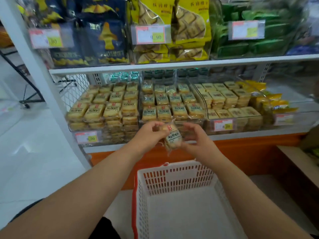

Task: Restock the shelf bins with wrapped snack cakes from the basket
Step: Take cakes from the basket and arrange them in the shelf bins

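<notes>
A clear-wrapped yellow snack cake (172,137) is pinched between left hand (151,133) and right hand (198,140); slippery film could slide free into the white slatted plastic basket (174,176) below.

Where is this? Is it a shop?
Most likely yes, a small grocery or snack shop. The shelf bins are packed with wrapped snack cakes, price tags hang on their fronts, and a shopping basket sits below.
</notes>
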### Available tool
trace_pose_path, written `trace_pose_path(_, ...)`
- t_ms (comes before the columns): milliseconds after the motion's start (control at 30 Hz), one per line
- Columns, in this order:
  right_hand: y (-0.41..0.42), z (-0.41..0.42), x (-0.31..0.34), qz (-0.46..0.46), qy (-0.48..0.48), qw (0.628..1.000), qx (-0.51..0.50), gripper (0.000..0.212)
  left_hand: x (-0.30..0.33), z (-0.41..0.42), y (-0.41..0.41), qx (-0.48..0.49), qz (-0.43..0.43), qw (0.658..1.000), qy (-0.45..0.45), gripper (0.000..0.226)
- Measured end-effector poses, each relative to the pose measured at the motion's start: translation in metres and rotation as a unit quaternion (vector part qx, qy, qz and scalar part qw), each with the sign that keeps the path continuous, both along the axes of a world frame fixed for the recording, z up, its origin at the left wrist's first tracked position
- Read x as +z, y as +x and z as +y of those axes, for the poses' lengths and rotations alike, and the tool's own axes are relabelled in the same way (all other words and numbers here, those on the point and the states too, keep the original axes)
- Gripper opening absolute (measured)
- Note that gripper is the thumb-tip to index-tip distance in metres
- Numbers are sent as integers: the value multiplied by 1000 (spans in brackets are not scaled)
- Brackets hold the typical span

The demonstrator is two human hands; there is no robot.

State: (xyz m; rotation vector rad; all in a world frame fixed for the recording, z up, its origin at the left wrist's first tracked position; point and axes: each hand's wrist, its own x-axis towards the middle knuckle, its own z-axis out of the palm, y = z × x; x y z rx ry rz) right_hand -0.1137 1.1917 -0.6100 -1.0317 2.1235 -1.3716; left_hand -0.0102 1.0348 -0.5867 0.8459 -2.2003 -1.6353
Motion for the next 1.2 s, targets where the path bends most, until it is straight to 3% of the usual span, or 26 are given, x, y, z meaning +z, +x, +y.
trace_pose_path(67,-10,-8,17,88,36,993,72,93,11,-12,-11,-31,3,1000,-6,37)
trace_pose_path(200,-33,-38,39,229,83,965,96,91,33,-36,-38,-86,-5,994,-70,61)
trace_pose_path(367,-73,-87,57,201,50,978,38,79,61,-86,-67,-36,6,969,-244,54)
trace_pose_path(433,-93,-113,63,202,50,978,12,77,61,-111,-77,2,-44,930,-365,48)
trace_pose_path(500,-114,-143,62,197,47,979,-5,75,53,-129,-85,9,-136,869,-476,49)
trace_pose_path(567,-130,-170,59,190,47,981,-9,71,44,-140,-95,-13,-215,825,-523,55)
trace_pose_path(700,-152,-205,57,209,87,974,-22,52,28,-149,-108,-38,-278,800,-530,58)
trace_pose_path(867,-162,-226,56,246,133,960,-11,48,28,-144,-113,-34,-308,798,-517,56)
trace_pose_path(1200,-157,-234,53,266,130,955,-1,47,33,-140,-114,-43,-333,790,-512,54)
